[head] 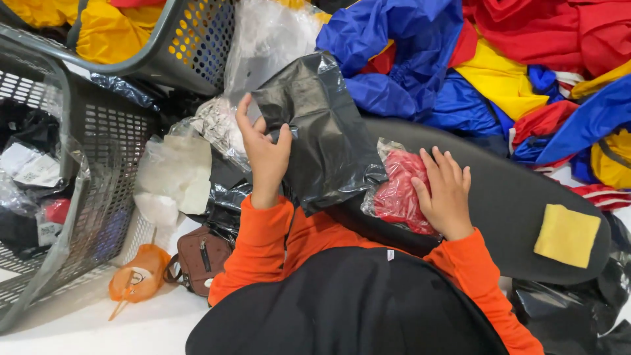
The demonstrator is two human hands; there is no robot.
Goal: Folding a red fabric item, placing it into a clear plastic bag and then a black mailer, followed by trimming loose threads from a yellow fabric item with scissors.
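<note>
My left hand (263, 148) grips the edge of a black plastic bag (322, 128) and holds it up over a black oval board (499, 197). My right hand (445, 190) lies flat, fingers spread, on a red garment sealed in a clear plastic packet (397, 190) that rests on the board beside the black bag. Both of my sleeves are orange.
A yellow sponge (566, 235) lies on the board's right end. Red, blue and yellow garments (513, 59) are piled behind. Grey mesh baskets (98, 164) stand at the left, one holding packed items. Clear bags (174, 174), a brown pouch (200, 256) and an orange item (138, 276) lie on the floor.
</note>
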